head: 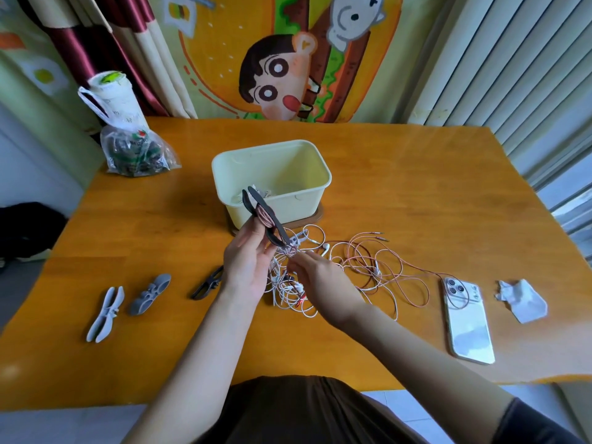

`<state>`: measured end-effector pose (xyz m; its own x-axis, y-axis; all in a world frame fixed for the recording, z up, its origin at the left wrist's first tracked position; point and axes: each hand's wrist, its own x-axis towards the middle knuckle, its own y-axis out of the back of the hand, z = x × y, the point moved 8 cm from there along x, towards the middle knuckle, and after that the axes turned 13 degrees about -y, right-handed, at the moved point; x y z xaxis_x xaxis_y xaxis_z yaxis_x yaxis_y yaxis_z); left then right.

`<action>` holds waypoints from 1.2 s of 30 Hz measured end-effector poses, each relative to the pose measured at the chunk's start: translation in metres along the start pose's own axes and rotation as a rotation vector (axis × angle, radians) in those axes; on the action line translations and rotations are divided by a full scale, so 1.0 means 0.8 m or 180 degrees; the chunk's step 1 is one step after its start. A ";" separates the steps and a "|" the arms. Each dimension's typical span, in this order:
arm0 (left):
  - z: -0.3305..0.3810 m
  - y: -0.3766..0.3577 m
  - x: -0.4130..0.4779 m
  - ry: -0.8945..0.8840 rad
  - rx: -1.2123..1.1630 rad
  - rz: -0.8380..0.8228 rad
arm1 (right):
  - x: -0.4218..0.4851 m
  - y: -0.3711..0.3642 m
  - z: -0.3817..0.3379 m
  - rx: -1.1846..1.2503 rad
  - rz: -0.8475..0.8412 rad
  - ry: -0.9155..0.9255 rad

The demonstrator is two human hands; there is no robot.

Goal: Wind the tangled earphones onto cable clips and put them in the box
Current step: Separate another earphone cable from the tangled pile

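My left hand (248, 264) holds a dark cable clip (263, 216) upright in front of the cream box (272, 181); pink cable is wound round its middle. My right hand (315, 277) pinches the pink cable just below the clip. A tangle of white and pink earphones (362, 270) lies on the table under and to the right of my hands. Inside the box a few pale items show at the near left corner. On the table to the left lie a black clip (206, 283), a grey clip (150, 294) and a white clip (105, 314).
A white phone (467, 322) lies face down at the right, with an earphone cable looping over its top, and a crumpled white paper (522, 299) beyond it. A plastic bag (134, 152) and a white wrapped bottle (110, 97) stand at the back left. The box stands on a brown base.
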<state>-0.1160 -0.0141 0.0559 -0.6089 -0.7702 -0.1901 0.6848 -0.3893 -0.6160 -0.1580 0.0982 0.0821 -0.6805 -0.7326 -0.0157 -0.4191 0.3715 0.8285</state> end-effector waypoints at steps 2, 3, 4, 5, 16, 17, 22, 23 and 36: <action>0.000 0.010 0.000 -0.0084 0.0165 0.0262 | -0.002 -0.001 -0.009 0.0023 -0.0065 0.0073; 0.002 0.014 0.000 -0.0182 0.0326 0.0344 | -0.003 -0.001 -0.012 0.0015 -0.0103 0.0092; 0.007 0.016 0.000 -0.0332 0.0555 0.0371 | -0.004 -0.001 -0.013 -0.0001 -0.0136 0.0099; 0.013 0.016 -0.001 -0.0522 0.0825 0.0353 | -0.006 -0.001 -0.013 -0.0026 -0.0179 0.0100; 0.010 0.056 0.000 -0.0223 0.1135 0.0983 | -0.021 0.009 -0.001 -0.0272 -0.0297 0.0143; 0.007 0.059 0.000 -0.0149 0.1065 0.1045 | -0.022 0.008 -0.002 -0.0292 -0.0322 0.0172; 0.020 0.048 -0.003 -0.1161 0.2694 0.0294 | -0.027 0.007 -0.016 -0.0290 -0.0351 0.0288; 0.022 0.045 -0.004 -0.1366 0.3107 0.0107 | -0.024 0.011 -0.016 -0.0266 -0.0317 0.0248; -0.034 -0.007 -0.033 -0.0510 0.2913 -0.1897 | 0.029 0.093 0.081 -0.0121 0.0260 -0.0712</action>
<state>-0.1146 0.0226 0.0437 -0.9263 -0.3656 0.0913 0.3768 -0.8959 0.2354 -0.2441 0.1456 0.1073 -0.8292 -0.5548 -0.0678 -0.3370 0.3995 0.8525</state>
